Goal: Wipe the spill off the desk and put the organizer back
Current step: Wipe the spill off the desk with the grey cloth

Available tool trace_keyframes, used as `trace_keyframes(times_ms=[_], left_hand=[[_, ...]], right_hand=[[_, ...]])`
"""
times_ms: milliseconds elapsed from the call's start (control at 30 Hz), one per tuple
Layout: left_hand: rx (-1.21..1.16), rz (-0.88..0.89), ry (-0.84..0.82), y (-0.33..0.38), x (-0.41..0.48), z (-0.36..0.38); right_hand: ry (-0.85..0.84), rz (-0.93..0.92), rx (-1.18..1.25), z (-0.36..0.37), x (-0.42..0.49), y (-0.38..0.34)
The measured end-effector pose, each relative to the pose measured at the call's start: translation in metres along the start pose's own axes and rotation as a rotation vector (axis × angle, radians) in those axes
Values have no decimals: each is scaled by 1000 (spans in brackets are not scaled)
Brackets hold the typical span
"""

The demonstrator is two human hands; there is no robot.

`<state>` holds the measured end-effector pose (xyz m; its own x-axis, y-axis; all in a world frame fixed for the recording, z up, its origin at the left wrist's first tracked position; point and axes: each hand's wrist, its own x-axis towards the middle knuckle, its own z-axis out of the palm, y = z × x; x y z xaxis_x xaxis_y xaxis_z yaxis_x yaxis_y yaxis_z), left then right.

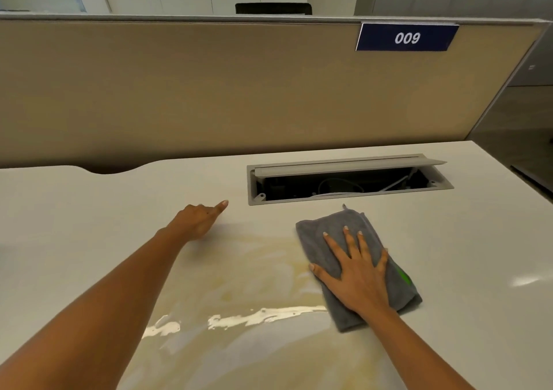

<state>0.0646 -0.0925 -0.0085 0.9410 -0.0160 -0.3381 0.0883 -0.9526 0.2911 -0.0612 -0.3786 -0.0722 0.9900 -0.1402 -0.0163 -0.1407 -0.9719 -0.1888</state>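
She is leaning over the pale off-white desktop (466, 240) with both bare arms stretched out ahead of her. Her right hand (356, 273) lies flat on a folded dark grey microfibre cloth (317, 240), palm down, fingers straight and spread, thumb out over the cloth's left edge. It presses rather than grips. A small bright green tag (404, 276) shows on the cloth just to the right of that hand.

Her left hand (197, 219) is further out and off to the left, well apart from the cloth. The forefinger points forward, the other fingers are tucked under, and it holds nothing. I cannot tell from here whether the knuckles touch the desk.

The thin yellowish-brown smeared spill (254, 270) lies between the two arms. It runs from just in front of the left hand to the cloth's left edge and on towards her body. Ragged streaks of white glare (263, 315) cross it where the wet film catches the light.

Behind the cloth, a long grey rectangular cable hatch (254, 192) is set into the desk with its lid (344, 166) tipped up, and cords show in the dark inside. A beige fabric partition (209, 90) stands along the back edge, carrying a dark blue plate reading 009 (407, 38).
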Motion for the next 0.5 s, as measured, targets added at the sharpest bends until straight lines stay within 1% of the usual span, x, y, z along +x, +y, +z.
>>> trace_keyframes(times_ms=[133, 167, 367, 500], left_hand=[[185, 75, -1, 0, 0, 7], [199, 76, 2, 0, 0, 9], [171, 71, 2, 0, 4, 11], [99, 30, -24, -5, 6, 15]], right_hand=[[-24, 34, -15, 3, 0, -10], [-22, 35, -9, 3, 0, -12], [-5, 3, 64, 2, -1, -32], [-24, -94, 138, 5, 2, -61]])
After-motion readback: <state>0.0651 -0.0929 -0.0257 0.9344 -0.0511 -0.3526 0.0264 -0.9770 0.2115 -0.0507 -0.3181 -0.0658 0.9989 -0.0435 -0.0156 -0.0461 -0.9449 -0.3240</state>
